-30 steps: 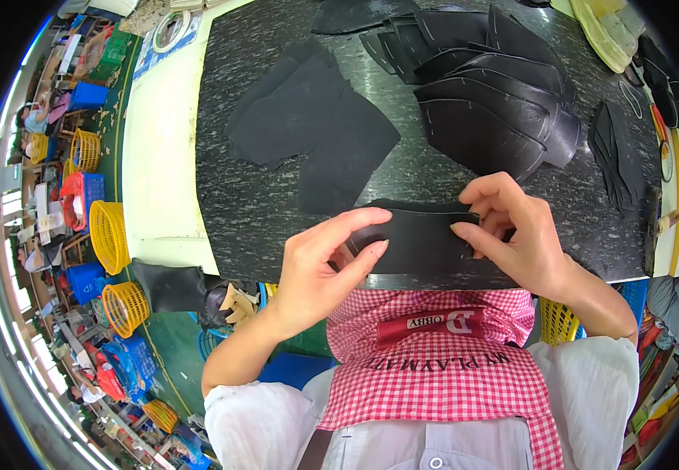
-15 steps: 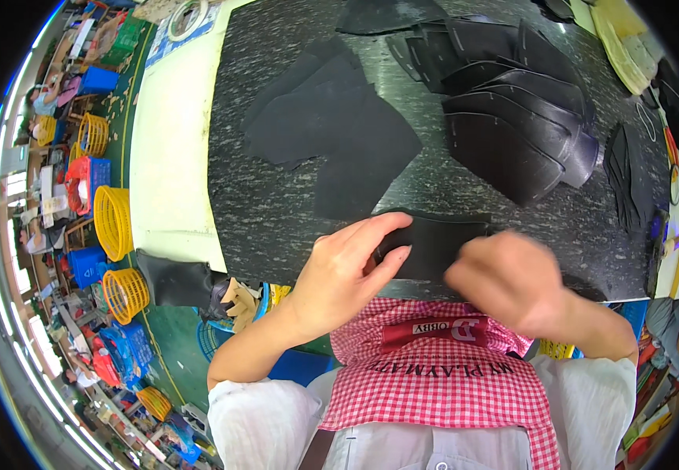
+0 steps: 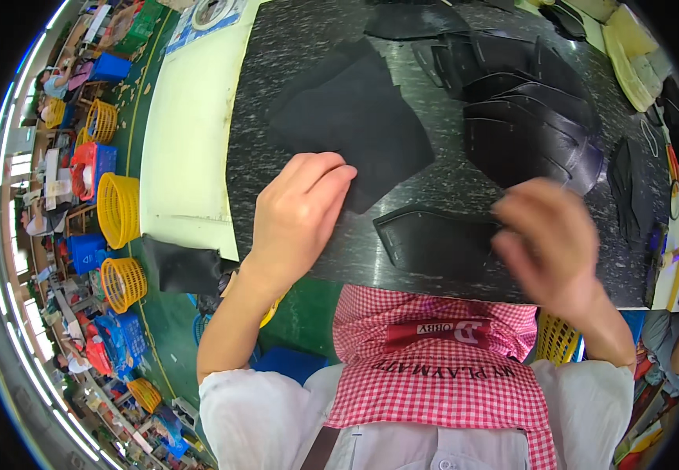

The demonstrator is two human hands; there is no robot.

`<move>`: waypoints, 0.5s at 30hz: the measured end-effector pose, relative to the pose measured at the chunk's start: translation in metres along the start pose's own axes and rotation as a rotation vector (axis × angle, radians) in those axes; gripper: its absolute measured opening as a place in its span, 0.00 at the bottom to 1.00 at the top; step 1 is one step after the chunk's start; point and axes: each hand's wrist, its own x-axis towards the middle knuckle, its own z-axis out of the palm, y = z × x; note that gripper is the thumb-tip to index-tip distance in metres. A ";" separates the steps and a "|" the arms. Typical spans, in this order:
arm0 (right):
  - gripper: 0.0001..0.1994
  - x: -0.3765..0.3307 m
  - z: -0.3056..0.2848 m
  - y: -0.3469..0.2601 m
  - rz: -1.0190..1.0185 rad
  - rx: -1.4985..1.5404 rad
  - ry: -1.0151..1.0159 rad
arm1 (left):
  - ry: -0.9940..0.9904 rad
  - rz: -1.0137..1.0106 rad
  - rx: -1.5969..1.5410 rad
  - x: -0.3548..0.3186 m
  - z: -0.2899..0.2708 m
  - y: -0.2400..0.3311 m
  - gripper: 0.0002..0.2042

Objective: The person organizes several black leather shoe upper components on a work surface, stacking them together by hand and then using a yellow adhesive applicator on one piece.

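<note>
A stack of flat matte black cut pieces point(image 3: 386, 117) lies on the dark speckled work surface. My left hand point(image 3: 300, 207) is over its near left edge, fingers curled and pressed together; whether a piece is pinched in them is hidden. In front of me a single black curved piece point(image 3: 437, 241) lies flat, with a paler line along its edge. Close by its right end, my right hand point(image 3: 551, 243) is smeared by motion, so its grip does not show. Beyond that hand lies a fanned pile of shiny black pieces point(image 3: 520, 141) with small pale marks along their edges.
Narrow black pieces point(image 3: 631, 192) lie at the right of the dark board point(image 3: 292, 235). A roll of tape point(image 3: 213, 12) rests at the far left. Yellow baskets point(image 3: 119, 210) stand on the green floor to the left. A yellowish pad point(image 3: 629, 59) sits at far right.
My left hand has left the curved piece and moved up and left to the matte stack. My right hand has moved slightly up and right. The curved piece now lies free of my left hand.
</note>
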 end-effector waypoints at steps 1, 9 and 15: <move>0.17 0.000 -0.010 0.009 0.130 -0.096 0.108 | 0.006 0.007 -0.008 0.002 0.000 0.004 0.14; 0.14 0.004 -0.020 0.038 0.180 -0.198 -0.096 | -0.012 0.108 0.201 0.008 -0.001 0.011 0.11; 0.07 -0.009 -0.025 0.039 0.694 0.758 0.248 | -0.077 0.365 0.012 -0.021 0.001 0.055 0.16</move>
